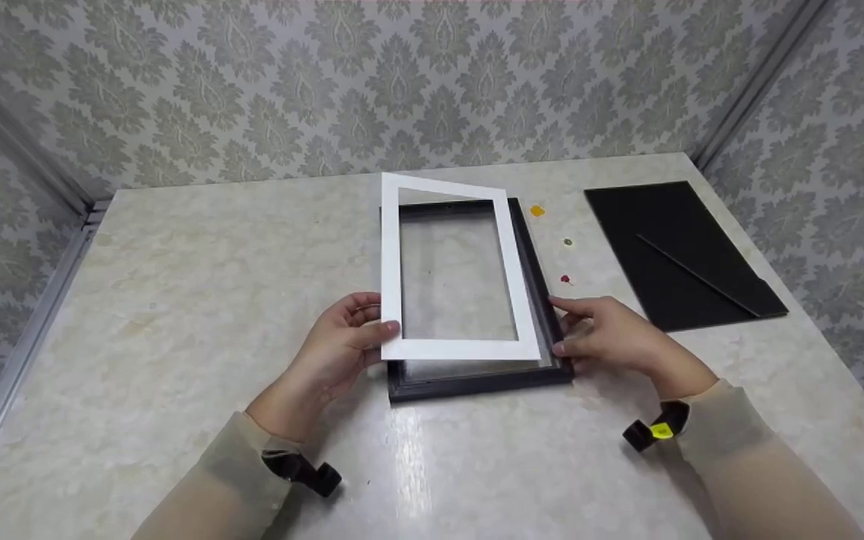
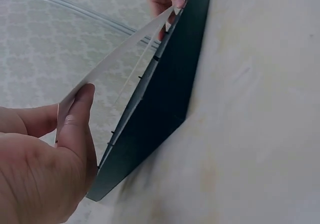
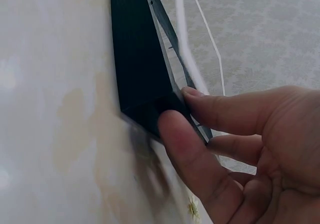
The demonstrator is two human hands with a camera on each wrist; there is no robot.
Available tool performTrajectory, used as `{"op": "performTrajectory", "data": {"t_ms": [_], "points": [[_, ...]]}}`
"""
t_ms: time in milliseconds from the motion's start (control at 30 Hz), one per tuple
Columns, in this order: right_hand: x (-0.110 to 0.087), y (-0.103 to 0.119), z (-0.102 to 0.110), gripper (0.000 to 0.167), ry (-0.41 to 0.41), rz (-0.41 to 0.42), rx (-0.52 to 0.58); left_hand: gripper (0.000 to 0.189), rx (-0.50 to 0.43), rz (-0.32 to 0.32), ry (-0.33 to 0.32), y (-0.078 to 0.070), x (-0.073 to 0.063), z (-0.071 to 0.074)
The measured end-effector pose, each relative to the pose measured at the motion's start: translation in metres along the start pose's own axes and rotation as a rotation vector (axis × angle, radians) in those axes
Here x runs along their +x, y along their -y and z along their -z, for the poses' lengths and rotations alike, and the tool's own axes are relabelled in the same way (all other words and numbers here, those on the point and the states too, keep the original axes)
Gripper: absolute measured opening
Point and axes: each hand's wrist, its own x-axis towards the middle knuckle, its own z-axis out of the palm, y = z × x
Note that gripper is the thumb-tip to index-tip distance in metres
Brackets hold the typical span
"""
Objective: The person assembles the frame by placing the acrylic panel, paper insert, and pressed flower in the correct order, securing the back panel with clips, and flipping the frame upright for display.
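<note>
The white mat (image 1: 462, 349) slants over the black frame (image 1: 477, 384) — left hand (image 1: 334, 341) pinching the mat's lower-left edge, right hand (image 1: 612, 334) seemingly gripping the frame's side, perhaps to steady it. A black panel (image 1: 702, 244) lies near the table's right edge (image 1: 814, 356).

On the marbled table (image 1: 199, 255): a dark frame (image 1: 477, 385), a black board (image 1: 672, 217), three small flowers (image 1: 537, 211) (one yellow).

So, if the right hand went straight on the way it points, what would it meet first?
The black frame, whose right side the right hand touches. Past that, probably the white mat, though depth there is unclear.
</note>
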Motion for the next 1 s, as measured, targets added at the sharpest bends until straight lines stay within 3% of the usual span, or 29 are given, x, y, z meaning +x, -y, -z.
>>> {"op": "performTrajectory", "data": {"t_ms": [267,400,633,833,1000], "points": [[0.000,0.002,0.000,0.088,0.009,-0.013,0.030,0.048,0.124,0.001,0.038,0.006,0.002,-0.001],[0.000,0.003,-0.001,0.090,0.014,-0.020,0.050,0.039,0.270,-0.022,0.041,0.006,0.002,0.002],[-0.001,0.002,-0.002,0.091,0.025,-0.025,0.070,0.031,0.566,-0.134,0.000,0.012,0.003,0.006],[0.000,0.000,0.002,0.090,0.046,-0.003,0.072,0.035,0.594,-0.143,-0.011,0.016,0.003,0.009],[0.001,-0.005,0.016,0.082,0.025,0.004,0.065,0.052,0.602,-0.139,-0.017,0.015,0.004,0.008]]}}
